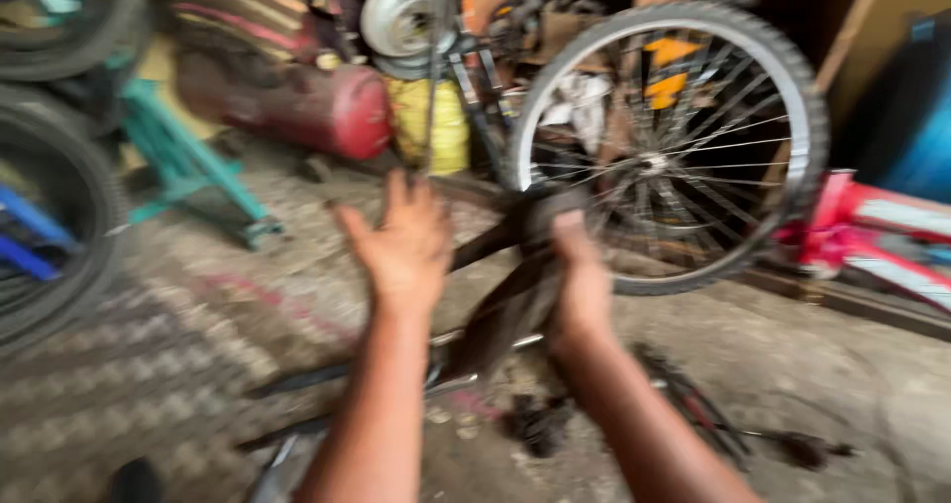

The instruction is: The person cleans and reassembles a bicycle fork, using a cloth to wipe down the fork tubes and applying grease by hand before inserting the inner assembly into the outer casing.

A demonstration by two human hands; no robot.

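Both forearms reach fwd over the floor: right hand grips a dark rubber strip running diagonally up-right toward the wheel, left hand open, empty, just left of it.

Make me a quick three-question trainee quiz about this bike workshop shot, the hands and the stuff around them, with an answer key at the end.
1. True or false: the left hand is clamped around the dark rubber strip.
2. Which hand grips the strip? A) left hand B) right hand C) both
3. What stands upright just behind the hands, beside the red bike frame?

Key:
1. False. The left hand is open, fingers spread, beside the strip.
2. B. The right hand is closed on it.
3. A spoked bicycle wheel with its tyre on, standing on the concrete floor.
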